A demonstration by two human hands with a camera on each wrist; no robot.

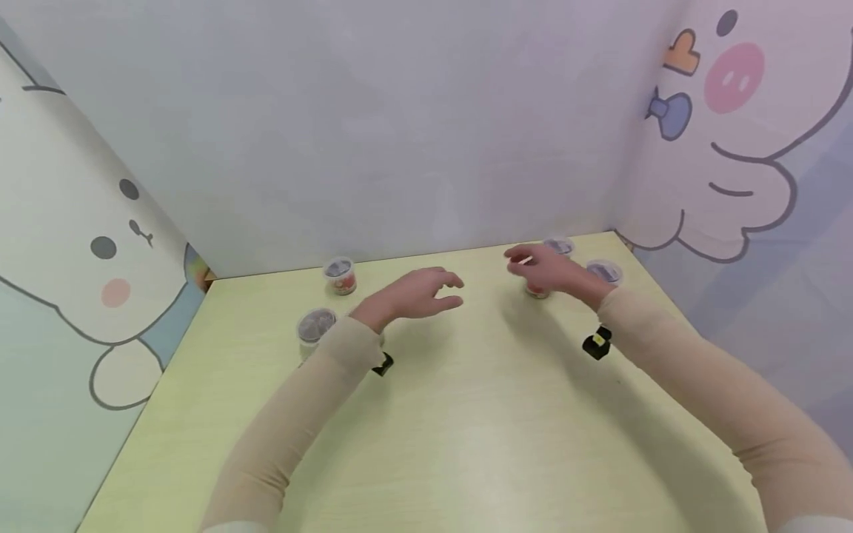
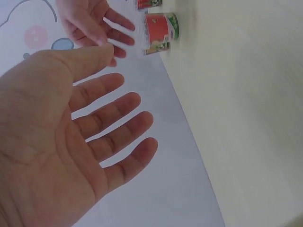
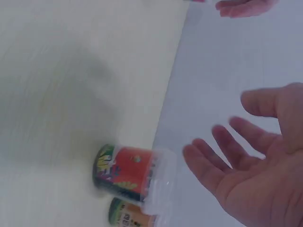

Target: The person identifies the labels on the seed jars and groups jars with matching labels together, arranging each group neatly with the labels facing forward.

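My left hand (image 1: 423, 292) hovers over the table with its fingers spread and slightly bent, holding nothing; the left wrist view shows its bare palm (image 2: 57, 137). My right hand (image 1: 546, 268) is raised above a small lidded plastic cup (image 1: 537, 292), partly hiding it. In the right wrist view a gap lies between the loosely bent fingers (image 3: 203, 163) and that cup, which has a red label (image 3: 130, 170) and a clear lid. A lidded cup (image 1: 316, 326) stands left of my left wrist, and another (image 1: 340, 276) is farther back.
Two more lidded cups, one at the back (image 1: 558, 245) and one by my right wrist (image 1: 604, 272), stand on the right. Something pale is mostly hidden behind my left wrist. The pale wooden table (image 1: 466, 429) meets a plain back wall (image 1: 413, 148) and cartoon-printed side walls.
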